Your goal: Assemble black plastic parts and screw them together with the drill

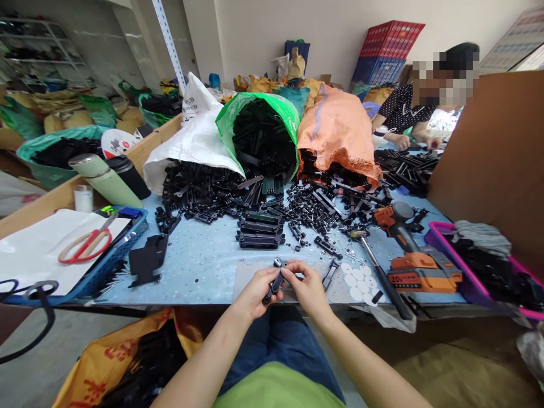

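Observation:
Over the front edge of the blue table, my left hand is closed round a slim black part with a round silvery piece at its top end. The fingers of my right hand pinch the upper end of this same part. Just right of my hands lies a dark U-shaped bracket on a grey sheet. Beyond them sits a stack of black bars. Small screws and black pieces are heaped behind, in front of the open sacks.
An orange cordless drill, a hammer and white discs lie right. Red scissors rest on a blue basket at left. Green, white and orange sacks stand behind. A person works at the back right.

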`<control>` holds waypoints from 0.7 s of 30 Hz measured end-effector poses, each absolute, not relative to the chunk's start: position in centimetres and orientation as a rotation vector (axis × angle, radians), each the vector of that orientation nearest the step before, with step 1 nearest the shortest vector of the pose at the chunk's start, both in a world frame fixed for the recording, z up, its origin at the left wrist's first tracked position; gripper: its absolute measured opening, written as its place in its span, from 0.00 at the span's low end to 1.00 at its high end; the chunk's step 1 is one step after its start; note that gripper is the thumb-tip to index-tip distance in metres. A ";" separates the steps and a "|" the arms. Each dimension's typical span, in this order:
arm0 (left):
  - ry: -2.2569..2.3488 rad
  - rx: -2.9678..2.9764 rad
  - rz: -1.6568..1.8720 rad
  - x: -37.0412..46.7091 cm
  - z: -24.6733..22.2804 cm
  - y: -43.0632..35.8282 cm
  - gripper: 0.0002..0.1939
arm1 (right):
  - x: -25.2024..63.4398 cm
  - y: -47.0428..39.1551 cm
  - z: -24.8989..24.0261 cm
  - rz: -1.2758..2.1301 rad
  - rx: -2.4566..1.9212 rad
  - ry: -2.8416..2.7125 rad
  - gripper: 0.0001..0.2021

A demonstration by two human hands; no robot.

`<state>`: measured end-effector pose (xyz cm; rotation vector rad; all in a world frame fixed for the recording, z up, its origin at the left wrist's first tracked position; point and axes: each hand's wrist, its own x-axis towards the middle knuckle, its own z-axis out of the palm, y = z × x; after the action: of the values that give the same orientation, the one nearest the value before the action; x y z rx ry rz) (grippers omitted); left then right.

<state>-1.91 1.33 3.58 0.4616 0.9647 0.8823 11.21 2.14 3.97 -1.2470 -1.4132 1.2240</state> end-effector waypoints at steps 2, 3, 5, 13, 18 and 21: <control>0.954 0.474 0.893 -1.8 3.5 1.3 0.07 | 11.0 1.9 3.9 1.245 -1.235 -1.396 0.12; 0.951 0.480 0.899 -1.7 3.4 1.2 0.07 | 10.9 1.8 3.8 1.248 -1.235 -1.397 0.13; 0.954 0.489 0.904 -1.7 3.3 1.1 0.08 | 10.8 1.7 3.8 1.222 -1.249 -1.393 0.13; 0.932 0.450 0.901 -1.8 3.5 0.8 0.12 | 11.9 3.3 2.8 1.414 -1.168 -1.226 0.19; 0.929 0.576 0.912 -1.7 3.7 0.5 0.19 | 11.9 3.5 2.2 1.385 -1.147 -1.250 0.14; 1.017 0.721 0.940 -1.5 3.4 0.0 0.18 | 11.5 3.1 2.0 1.379 -1.131 -1.257 0.13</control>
<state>-1.50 0.04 3.39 0.7209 1.0168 0.9402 11.51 3.07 2.00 -1.1313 -1.2574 1.3792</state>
